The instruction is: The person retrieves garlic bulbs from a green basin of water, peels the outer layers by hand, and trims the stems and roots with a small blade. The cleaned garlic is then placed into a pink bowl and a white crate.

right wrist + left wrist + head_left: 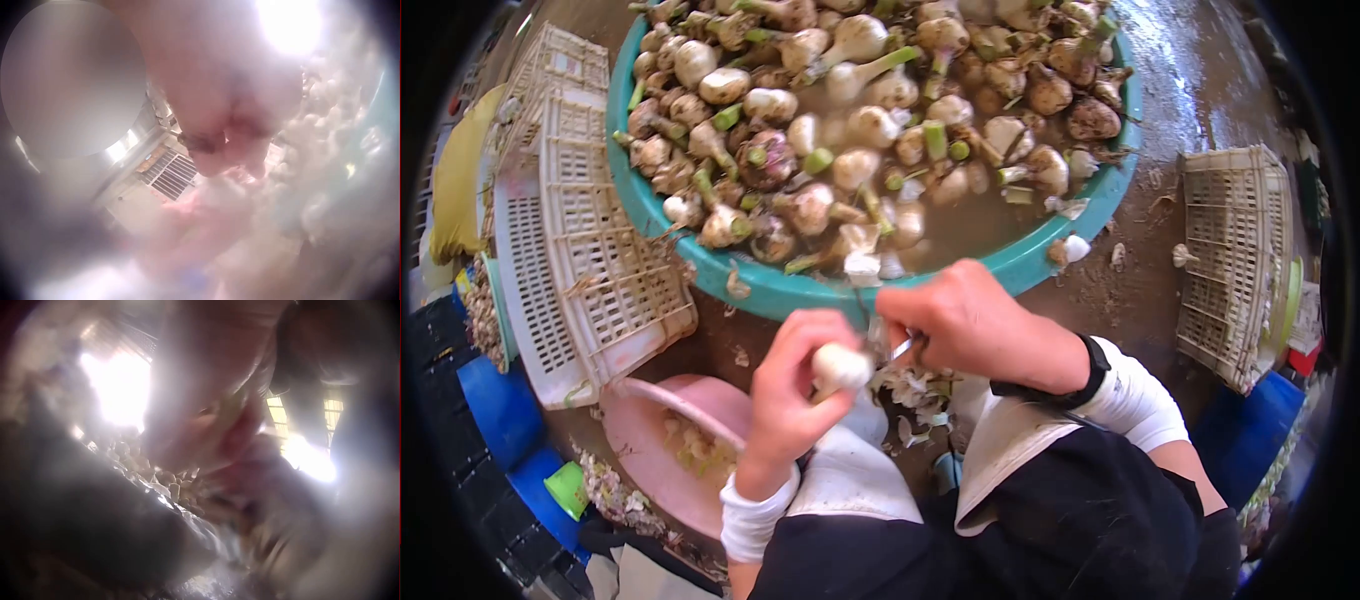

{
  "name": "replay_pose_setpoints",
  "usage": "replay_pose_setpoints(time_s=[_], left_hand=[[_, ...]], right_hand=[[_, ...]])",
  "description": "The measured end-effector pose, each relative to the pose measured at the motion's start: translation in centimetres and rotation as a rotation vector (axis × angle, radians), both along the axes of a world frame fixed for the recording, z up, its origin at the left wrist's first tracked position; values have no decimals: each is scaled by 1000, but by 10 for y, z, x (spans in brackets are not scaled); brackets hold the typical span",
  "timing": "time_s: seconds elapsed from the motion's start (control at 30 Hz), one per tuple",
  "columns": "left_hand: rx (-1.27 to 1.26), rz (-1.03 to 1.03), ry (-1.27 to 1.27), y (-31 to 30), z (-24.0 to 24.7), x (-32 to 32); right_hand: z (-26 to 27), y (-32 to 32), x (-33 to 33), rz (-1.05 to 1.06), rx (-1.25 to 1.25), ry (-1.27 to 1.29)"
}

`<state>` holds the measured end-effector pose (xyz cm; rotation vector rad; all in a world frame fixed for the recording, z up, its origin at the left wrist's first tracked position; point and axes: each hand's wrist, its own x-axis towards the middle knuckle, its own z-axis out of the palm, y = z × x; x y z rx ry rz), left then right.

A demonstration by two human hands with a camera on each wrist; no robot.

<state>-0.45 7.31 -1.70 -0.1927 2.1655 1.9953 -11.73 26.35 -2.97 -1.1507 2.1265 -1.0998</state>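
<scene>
In the head view my left hand grips a pale, trimmed garlic bulb between thumb and fingers, just in front of the tub's near rim. Close by on the right, my right hand curls round a small knife; only bits of its shiny metal show below the fingers. Behind both hands stands a teal tub of muddy water, heaped with garlic bulbs with cut green stems. Both wrist views are blurred and hazy, with glare, and show mostly parts of the hands.
A pink basin sits at the lower left. White plastic crates lean on the left, and another crate stands at the right. Peeled skins lie on the floor between the person's legs. Blue containers are at the far left.
</scene>
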Motion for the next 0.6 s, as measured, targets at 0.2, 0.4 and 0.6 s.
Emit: replay_pose_setpoints(time_s=[0.2,0.4,0.6], left_hand=[[-364,530,-92,-86,19,132],[-879,358,-189,-87,21,153],[-188,109,191,-7,5,8]], right_hand=[[-2,78,-61,-479,459,369],[-58,81,-91,-326,712,707],[-1,50,-52,-345,-20,-180]])
